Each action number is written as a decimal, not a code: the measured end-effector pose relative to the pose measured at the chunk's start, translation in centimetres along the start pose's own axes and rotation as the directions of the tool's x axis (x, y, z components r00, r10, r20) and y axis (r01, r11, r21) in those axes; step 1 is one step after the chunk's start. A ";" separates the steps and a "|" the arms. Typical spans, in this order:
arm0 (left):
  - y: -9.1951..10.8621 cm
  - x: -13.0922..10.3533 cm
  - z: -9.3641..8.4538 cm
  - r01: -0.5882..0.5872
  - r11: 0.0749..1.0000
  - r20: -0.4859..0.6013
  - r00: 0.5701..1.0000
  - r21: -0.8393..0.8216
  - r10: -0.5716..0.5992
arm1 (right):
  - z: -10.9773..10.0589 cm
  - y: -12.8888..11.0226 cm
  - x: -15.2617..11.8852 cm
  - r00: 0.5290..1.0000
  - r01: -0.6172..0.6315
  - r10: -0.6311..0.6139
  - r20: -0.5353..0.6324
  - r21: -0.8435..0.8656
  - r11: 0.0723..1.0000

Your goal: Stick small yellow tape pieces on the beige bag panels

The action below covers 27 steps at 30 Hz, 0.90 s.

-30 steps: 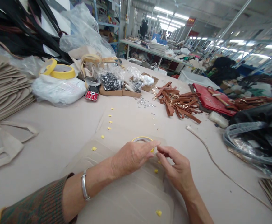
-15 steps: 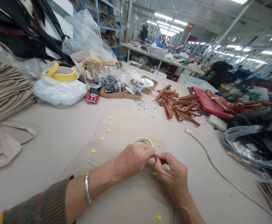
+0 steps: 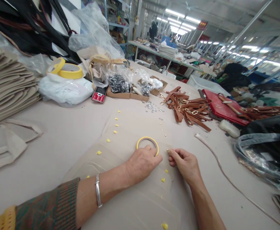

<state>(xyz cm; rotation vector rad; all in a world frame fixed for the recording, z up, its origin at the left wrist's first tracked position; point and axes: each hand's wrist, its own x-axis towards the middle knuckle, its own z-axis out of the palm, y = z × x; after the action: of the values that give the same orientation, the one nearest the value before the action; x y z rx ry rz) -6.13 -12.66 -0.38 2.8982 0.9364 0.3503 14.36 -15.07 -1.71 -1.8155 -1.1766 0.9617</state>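
My left hand (image 3: 142,164) is closed on a roll of yellow tape (image 3: 147,138), its fingers over the near side of the ring. Just to the right, my right hand (image 3: 184,163) pinches a tiny yellowish bit of tape at a small metal stud by the panel's edge. Under both hands lie overlapping beige panels (image 3: 135,204). Small yellow tape pieces dot their left side, one of them a yellow square (image 3: 99,152). More yellow bits sit below my right fingertips, and bare metal studs run up the right side.
Brown straps with clasps (image 3: 186,105) lie behind on the right, near a red board (image 3: 218,105). A beige cord (image 3: 216,159) crosses the right side. Boxes of hardware (image 3: 119,84), a red-keyed phone (image 3: 99,94) and spare tape rolls (image 3: 70,71) stand behind; stacked beige pieces (image 3: 10,80) are left.
My hands were together at the tape roll and have come apart. My right hand has moved right and up to the stud, while my left stays with the roll, more of which now shows.
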 end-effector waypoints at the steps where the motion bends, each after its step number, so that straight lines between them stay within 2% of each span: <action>1: 0.1 0.0 0.0 0.004 1.000 0.005 1.000 -0.001 -0.004 | 0.2 -0.2 0.0 1.000 0.013 -0.013 -0.008 -0.047 0.999; 6: 0.4 0.1 0.1 0.025 1.000 0.044 0.999 -0.011 -0.025 | 0.8 -1.3 0.0 0.989 0.115 -0.138 -0.048 -0.324 0.939; 9: 0.3 0.1 0.1 0.020 1.000 0.062 0.998 -0.014 -0.019 | 0.9 -1.4 0.4 0.979 0.161 -0.197 -0.046 -0.410 0.898; 12: 0.1 0.1 0.2 0.027 1.000 0.057 0.998 -0.008 -0.026 | 0.8 -1.0 0.6 0.991 0.093 -0.121 -0.059 -0.356 0.930; 15: 0.1 0.0 0.3 0.036 0.999 0.060 0.998 -0.012 -0.035 | 0.4 -0.4 0.3 0.995 0.003 -0.021 -0.095 -0.184 0.983; 18: 0.2 0.0 0.2 0.042 0.999 0.044 0.998 -0.028 -0.041 | -0.1 0.1 -0.3 0.999 0.017 -0.021 -0.044 -0.076 0.997; 22: -0.7 0.2 -0.2 0.097 0.994 0.007 0.995 -0.046 -0.097 | 0.2 0.0 -0.9 0.991 0.103 -0.125 -0.056 -0.293 0.950; 27: -3.7 0.9 -0.8 0.271 0.962 -0.007 0.962 0.017 -0.271 | 1.2 -0.6 -0.4 0.966 0.160 -0.241 -0.094 -0.516 0.842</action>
<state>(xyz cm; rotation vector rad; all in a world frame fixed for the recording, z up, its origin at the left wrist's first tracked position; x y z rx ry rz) -7.73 -9.18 0.07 2.7323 1.3230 0.3277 13.02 -15.01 -1.63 -2.0652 -1.5882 0.3944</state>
